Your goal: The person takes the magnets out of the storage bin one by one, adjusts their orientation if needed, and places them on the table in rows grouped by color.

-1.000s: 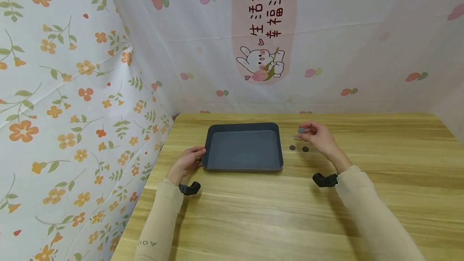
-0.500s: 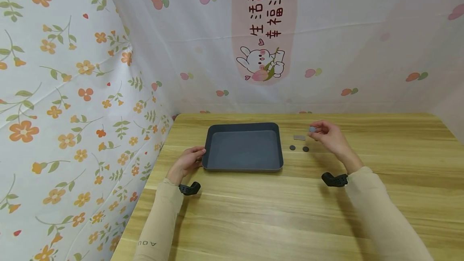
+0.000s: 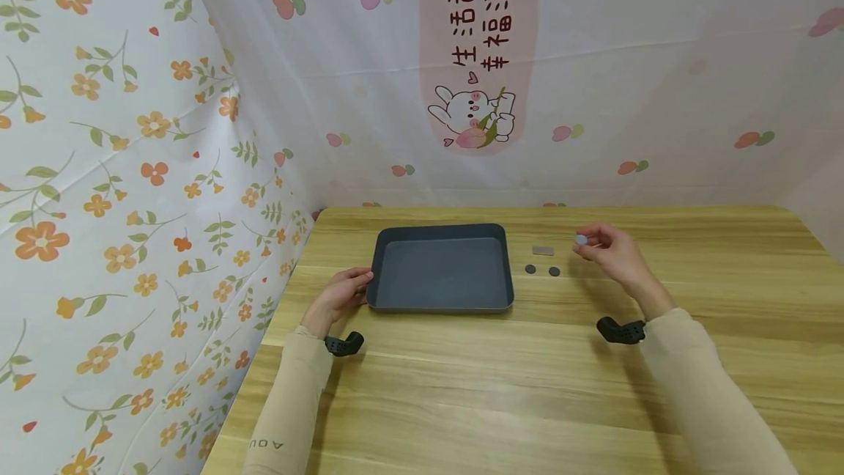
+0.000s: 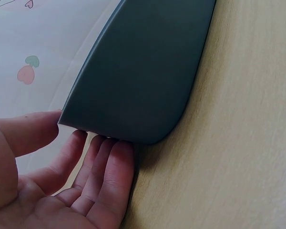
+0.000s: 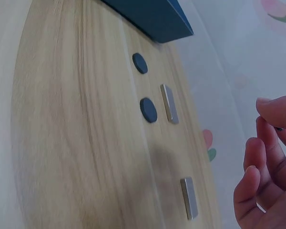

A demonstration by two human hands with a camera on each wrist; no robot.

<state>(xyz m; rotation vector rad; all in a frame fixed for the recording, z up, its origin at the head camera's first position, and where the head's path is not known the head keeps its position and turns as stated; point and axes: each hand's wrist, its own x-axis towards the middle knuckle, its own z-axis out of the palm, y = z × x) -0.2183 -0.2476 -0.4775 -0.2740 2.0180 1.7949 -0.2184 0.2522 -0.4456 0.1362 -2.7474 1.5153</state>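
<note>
A small grey-blue disc [image 3: 581,240] is pinched between the thumb and fingertips of my right hand [image 3: 613,249], held above the table. In the right wrist view my right hand [image 5: 271,167] hides nearly all of the disc. Close by lie two dark round discs [image 3: 530,269] and a flat silver bar [image 3: 543,251]. A second silver bar [image 5: 189,198] shows only in the right wrist view. My left hand [image 3: 339,297] touches the left end of a dark grey rectangular tray [image 3: 440,309]. Its fingertips rest against the tray's outer wall [image 4: 128,95], with the thumb at the rim corner.
The wooden table [image 3: 448,387] ends at a patterned white cloth [image 3: 369,79] behind, and a floral cloth [image 3: 154,240] hangs along the left. Black wrist mounts [image 3: 621,330] sit below both hands.
My right hand has moved to the right with the grey-blue disc, uncovering the silver bar beside the dark discs. My left hand and the tray have stayed in place.
</note>
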